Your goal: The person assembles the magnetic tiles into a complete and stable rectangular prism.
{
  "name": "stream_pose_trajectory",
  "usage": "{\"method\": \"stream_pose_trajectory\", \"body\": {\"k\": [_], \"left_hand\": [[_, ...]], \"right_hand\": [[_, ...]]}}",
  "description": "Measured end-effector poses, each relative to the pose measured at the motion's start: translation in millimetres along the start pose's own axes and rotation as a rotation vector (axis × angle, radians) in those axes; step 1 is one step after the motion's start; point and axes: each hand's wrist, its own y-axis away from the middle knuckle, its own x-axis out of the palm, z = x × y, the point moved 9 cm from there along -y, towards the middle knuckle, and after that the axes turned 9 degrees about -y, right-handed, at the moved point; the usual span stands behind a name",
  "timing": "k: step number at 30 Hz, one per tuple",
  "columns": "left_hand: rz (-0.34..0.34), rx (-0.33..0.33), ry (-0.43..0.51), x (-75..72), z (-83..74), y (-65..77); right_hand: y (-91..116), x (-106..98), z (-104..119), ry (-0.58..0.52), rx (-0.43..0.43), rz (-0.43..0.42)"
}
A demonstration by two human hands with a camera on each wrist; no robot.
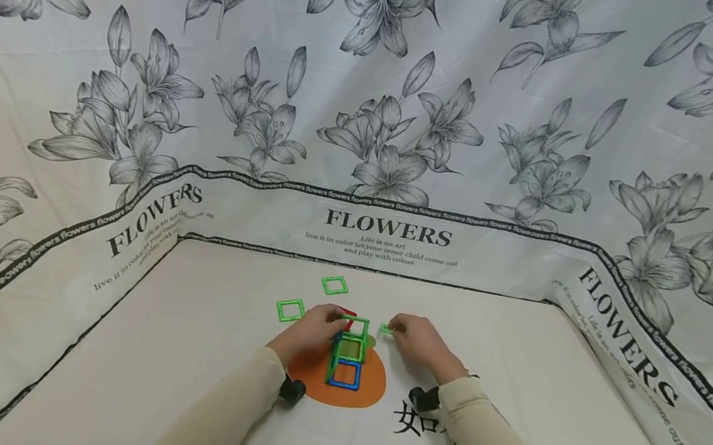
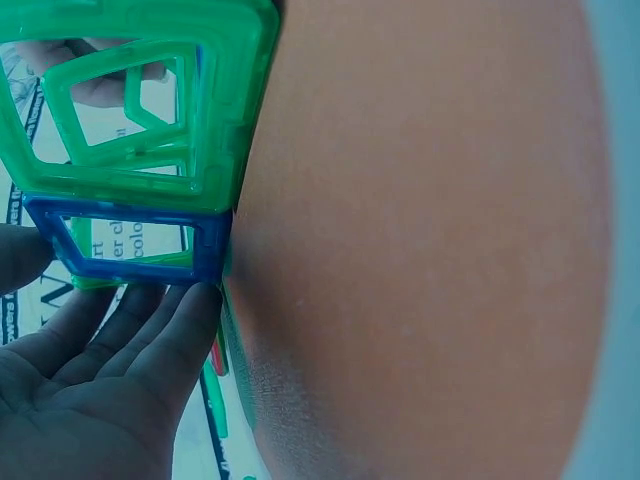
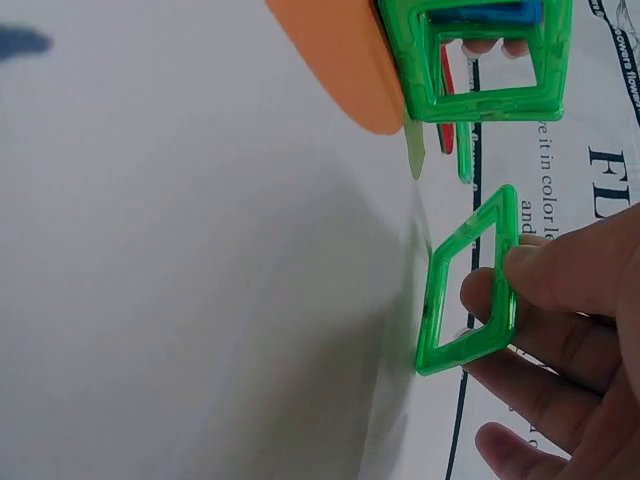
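Observation:
A small structure of green and blue magnetic tiles [image 1: 344,385] stands on an orange printed shape [image 1: 373,386]. My left hand [image 1: 313,328] holds it at its far left side. In the left wrist view, thumb and fingers grip around a blue tile [image 2: 150,270] under a larger green one [image 2: 130,186]. To the right of the structure, apart from it, my right hand [image 1: 417,342] pinches one green square tile [image 3: 432,305] between thumb and fingers. A red tile [image 1: 350,325] shows partly behind the structure; the left fingers hide some of it.
Two loose green square tiles lie on the white tablecloth, one farther back [image 1: 336,293] and one left of my left hand [image 1: 292,320]. Black lettering [image 1: 418,419] is printed near my right wrist. Flower-printed cloth [image 1: 388,238] walls the table at the back and sides.

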Motion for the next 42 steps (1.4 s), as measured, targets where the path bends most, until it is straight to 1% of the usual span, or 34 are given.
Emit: {"method": "stream_pose_trajectory", "body": {"k": [4, 9, 20, 29, 35, 42], "left_hand": [[-0.001, 0.008, -0.003, -0.5, -1.0, 0.2], [-0.002, 0.001, -0.004, 0.2, 0.5, -1.1], [0.002, -0.018, 0.006, 2.0, 2.6, -1.0], [-0.011, 0.006, -0.013, -1.7, -3.2, 3.6], [-0.004, -0.001, -0.009, -0.6, -2.0, 3.0], [-0.003, 0.004, -0.007, -0.8, -2.3, 3.0]], "right_hand": [[6.7, -0.8, 3.7, -0.022, -0.009, 0.015], [13.3, -0.3, 6.4, -0.043, -0.032, 0.025], [26.2, 6.0, 6.2, -0.114, -0.021, 0.045], [32.7, 11.1, 4.8, -0.249, 0.013, 0.080], [37.7, 13.0, 6.0, -0.314, 0.027, 0.088], [43.1, 14.8, 11.2, -0.410, 0.013, 0.087]]}}
